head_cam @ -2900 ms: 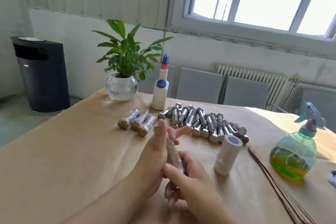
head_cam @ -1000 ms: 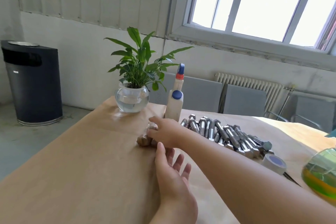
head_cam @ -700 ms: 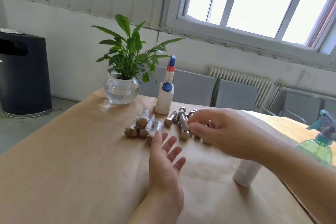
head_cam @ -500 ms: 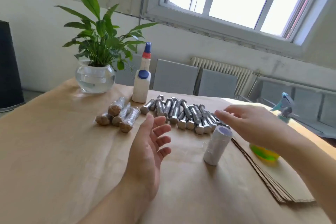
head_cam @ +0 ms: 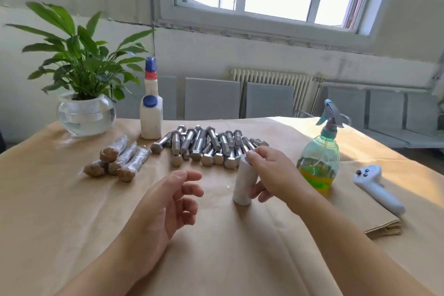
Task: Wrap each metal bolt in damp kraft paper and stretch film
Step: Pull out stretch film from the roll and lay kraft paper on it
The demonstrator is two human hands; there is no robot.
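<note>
A white stretch film roll (head_cam: pixel 242 186) stands upright on the paper-covered table (head_cam: pixel 72 223). My right hand (head_cam: pixel 271 175) holds it, thumb against its side and fingertips over its top. My left hand (head_cam: pixel 165 209) hovers to the left of the roll, fingers loosely curved and holding nothing. Behind the roll lies a pile of several bare metal bolts (head_cam: pixel 204 144). Several wrapped bolts (head_cam: pixel 120 161), in brown paper and clear film, lie together at the left. A stack of kraft paper sheets (head_cam: pixel 360 218) sits at the right.
A green spray bottle (head_cam: pixel 319 163) stands right of my right hand. A white controller (head_cam: pixel 377 187) lies on the kraft sheets. A white glue bottle (head_cam: pixel 151 115) and a plant in a glass bowl (head_cam: pixel 84 115) stand at the back left.
My right hand set the wrapped bolt down with the others, swung right past the bare bolts and came down onto the film roll. My left hand stayed hovering, empty.
</note>
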